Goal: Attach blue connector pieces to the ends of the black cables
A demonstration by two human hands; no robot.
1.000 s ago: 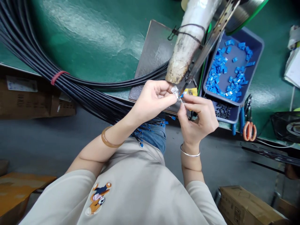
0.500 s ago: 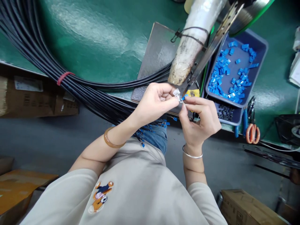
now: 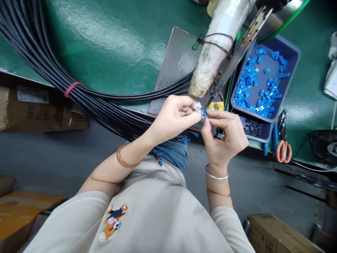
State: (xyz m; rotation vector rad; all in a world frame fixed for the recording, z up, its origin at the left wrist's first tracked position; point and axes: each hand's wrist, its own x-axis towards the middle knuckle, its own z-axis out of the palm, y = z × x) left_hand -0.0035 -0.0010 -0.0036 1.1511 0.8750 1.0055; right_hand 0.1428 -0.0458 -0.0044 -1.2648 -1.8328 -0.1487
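Note:
My left hand is closed in a pinch on a small whitish piece, whose exact kind I cannot make out. A small blue connector shows at its fingertips, between the two hands. My right hand pinches a thin silvery wire, its tip close to the blue connector. Just above the fingertips, a soldering iron slants down on a metal bracket. Black cables run in from the left, and many blue-tipped ends hang over my lap.
A grey-blue bin of blue connectors stands right, above a tray of small black parts. Orange-handled scissors hang at the table edge. A taped pipe comes down over a dark board. A red tie binds the cables.
Both hands keep nearly the same place and pinch. The blue connector and the wire tip at the fingertips have shifted very slightly.

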